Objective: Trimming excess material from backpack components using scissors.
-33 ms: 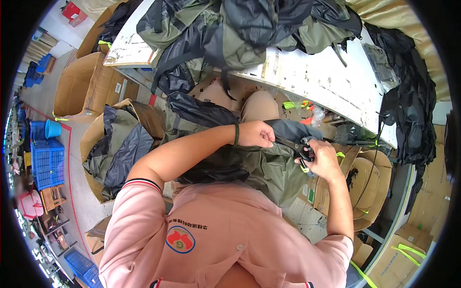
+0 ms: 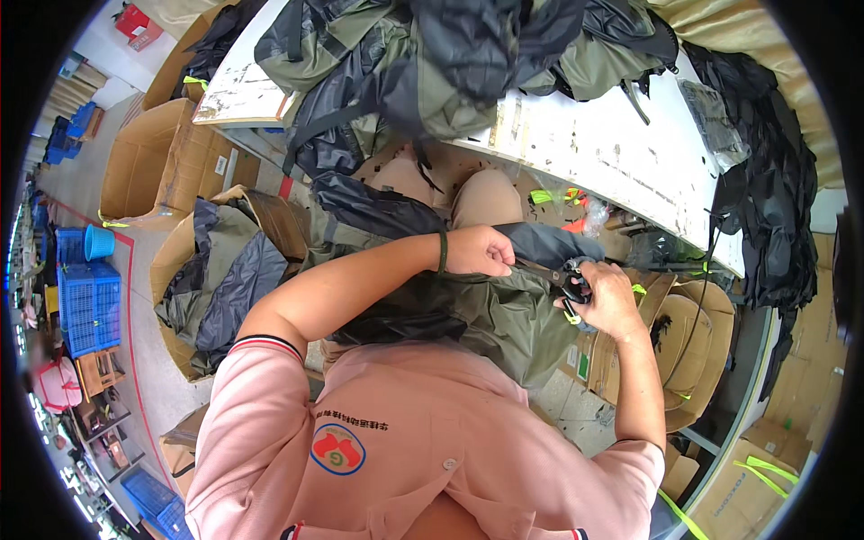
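Note:
An olive-green and black garment (image 2: 504,315) lies across my lap. My left hand (image 2: 481,250), with a dark band on its wrist, is closed on a fold of the garment's dark fabric. My right hand (image 2: 610,304) grips a pair of black-handled scissors (image 2: 565,279). The blades point left toward the fabric pinched in my left hand. The two hands are close together, just in front of the table edge. I cannot tell whether the blades touch the cloth.
A scuffed white worktable (image 2: 594,148) ahead carries a heap of olive and black garments (image 2: 450,54). An open cardboard box (image 2: 229,261) with more garments stands at my left. Blue crates (image 2: 88,301) and a blue bucket (image 2: 97,241) sit farther left. More cardboard boxes (image 2: 684,333) stand under the table at right.

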